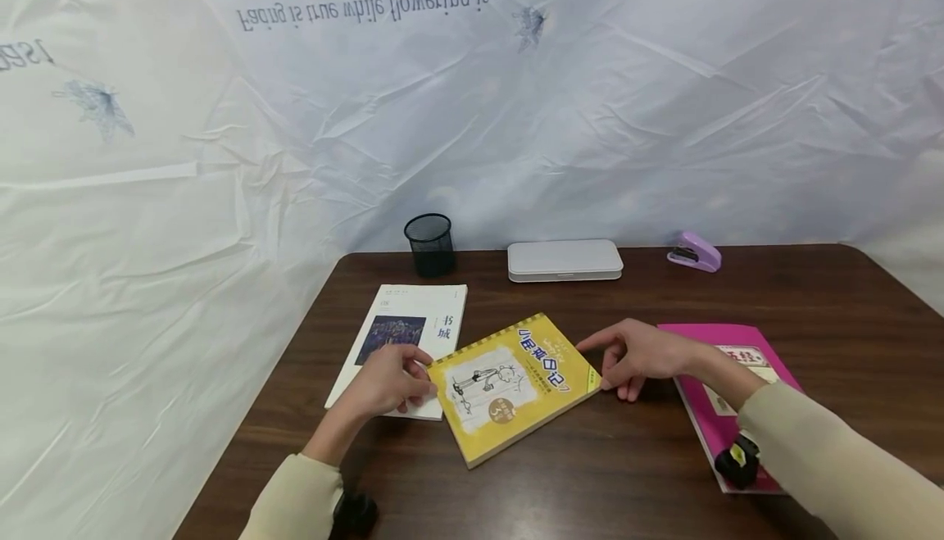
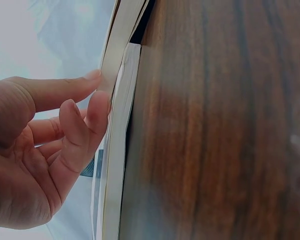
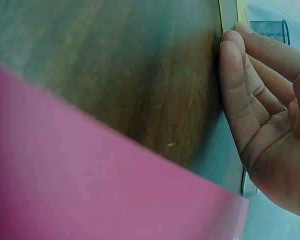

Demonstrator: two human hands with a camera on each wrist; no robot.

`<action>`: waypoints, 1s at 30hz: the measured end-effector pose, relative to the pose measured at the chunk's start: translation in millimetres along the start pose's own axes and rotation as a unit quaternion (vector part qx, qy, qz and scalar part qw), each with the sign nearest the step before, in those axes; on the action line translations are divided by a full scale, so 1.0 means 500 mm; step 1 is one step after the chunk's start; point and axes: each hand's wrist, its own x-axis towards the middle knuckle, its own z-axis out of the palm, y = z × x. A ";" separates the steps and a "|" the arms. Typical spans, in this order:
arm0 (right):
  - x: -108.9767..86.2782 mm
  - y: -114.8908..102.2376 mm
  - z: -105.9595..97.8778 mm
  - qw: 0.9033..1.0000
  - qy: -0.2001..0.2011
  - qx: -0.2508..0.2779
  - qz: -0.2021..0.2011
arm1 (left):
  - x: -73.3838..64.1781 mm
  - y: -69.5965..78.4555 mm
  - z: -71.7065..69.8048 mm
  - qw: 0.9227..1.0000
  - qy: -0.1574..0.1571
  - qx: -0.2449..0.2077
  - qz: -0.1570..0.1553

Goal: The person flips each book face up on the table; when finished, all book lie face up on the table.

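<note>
A yellow paperback book (image 1: 509, 384) with a cartoon figure on its cover lies at a slant in front of me, its left end overlapping a white book (image 1: 435, 343). My left hand (image 1: 391, 380) grips the yellow book's left edge; in the left wrist view the thumb (image 2: 85, 85) is against the side of the upper book, just above the white one. At the opposite end, my right hand (image 1: 637, 356) holds the right edge near the corner, index finger stretched along it and the other fingers bent. The right wrist view shows those fingertips (image 3: 232, 42) at the book's edge.
A magenta book (image 1: 708, 425) lies under my right forearm. Along the table's back stand a black mesh pen holder (image 1: 430, 245), a white flat case (image 1: 565, 260) and a purple stapler (image 1: 696, 252). Pale printed sheeting (image 1: 590, 130) hangs behind the dark wooden table (image 1: 590, 474).
</note>
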 end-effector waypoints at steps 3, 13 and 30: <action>0.003 0.000 -0.004 1.000 0.001 -0.003 -0.001 | -0.003 0.001 0.001 1.000 0.001 0.002 0.000; 0.017 0.003 -0.015 1.000 0.020 -0.002 0.007 | -0.013 0.003 0.005 1.000 -0.001 0.021 0.002; 0.034 0.002 -0.024 0.998 0.056 0.023 0.012 | -0.022 -0.002 0.000 0.999 -0.024 0.033 0.008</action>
